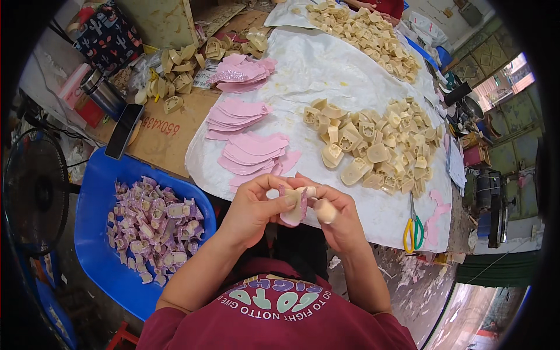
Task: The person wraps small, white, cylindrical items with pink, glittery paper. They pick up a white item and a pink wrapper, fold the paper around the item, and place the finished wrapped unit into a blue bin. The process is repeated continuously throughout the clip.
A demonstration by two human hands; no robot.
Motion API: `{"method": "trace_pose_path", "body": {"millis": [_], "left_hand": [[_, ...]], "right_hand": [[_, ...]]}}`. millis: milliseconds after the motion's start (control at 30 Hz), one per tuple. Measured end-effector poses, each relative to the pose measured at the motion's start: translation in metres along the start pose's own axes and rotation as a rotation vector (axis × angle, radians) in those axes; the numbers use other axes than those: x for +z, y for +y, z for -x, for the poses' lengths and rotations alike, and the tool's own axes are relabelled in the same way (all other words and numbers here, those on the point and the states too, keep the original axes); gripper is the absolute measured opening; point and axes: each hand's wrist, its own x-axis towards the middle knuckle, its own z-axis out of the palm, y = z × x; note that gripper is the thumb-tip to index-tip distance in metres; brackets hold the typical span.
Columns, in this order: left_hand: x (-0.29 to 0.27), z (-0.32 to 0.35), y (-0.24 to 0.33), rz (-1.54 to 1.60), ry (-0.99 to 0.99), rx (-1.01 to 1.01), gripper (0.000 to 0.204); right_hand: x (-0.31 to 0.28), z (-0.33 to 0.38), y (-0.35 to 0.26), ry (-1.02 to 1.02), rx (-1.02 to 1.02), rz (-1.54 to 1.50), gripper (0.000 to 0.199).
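Note:
My left hand (252,207) and my right hand (338,216) meet in front of my chest over the table's near edge. Together they hold one cream plastic heel block (325,211) and press a pink shaped fabric piece (293,213) around it. Just beyond my fingers lie stacks of pink fabric pieces (251,151) on the white sheet (315,76). To their right sits a heap of bare cream heel blocks (379,146).
A blue tub (93,245) at my left holds several covered pink-wrapped blocks (153,224). Yellow-handled scissors (413,227) lie at the sheet's right edge. A phone (123,131) and a metal cup (104,93) stand on cardboard at far left, next to a fan (35,192). More blocks (361,32) lie farther back.

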Motion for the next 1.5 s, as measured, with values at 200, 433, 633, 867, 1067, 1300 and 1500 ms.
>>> {"method": "trace_pose_path", "body": {"millis": [200,433,633,867,1067,1300,1500], "left_hand": [[-0.001,0.0,-0.012,-0.375,0.12,0.303,0.008],[-0.006,0.005,-0.01,-0.511,0.057,0.424,0.009],[-0.004,0.011,0.003,-0.966,0.101,0.649,0.017],[-0.002,0.007,-0.009,0.225,-0.024,0.07,0.041],[0.001,0.015,0.002,0.376,-0.099,0.136,0.047],[0.023,0.025,0.001,0.223,0.188,0.179,0.045],[0.026,0.021,-0.003,-0.005,0.143,0.334,0.047]], "right_hand": [[0.005,-0.007,0.002,0.08,-0.485,0.901,0.017],[0.009,-0.015,-0.012,-0.082,-0.568,0.999,0.014],[0.006,-0.019,-0.011,-0.078,-0.5,0.91,0.014],[0.018,-0.016,-0.007,0.21,-0.818,1.022,0.018],[0.031,-0.007,0.007,0.101,-0.604,0.454,0.041],[0.044,-0.009,0.032,-0.125,-0.311,0.09,0.054],[0.048,-0.011,0.007,-0.084,0.009,-0.073,0.034]]}}
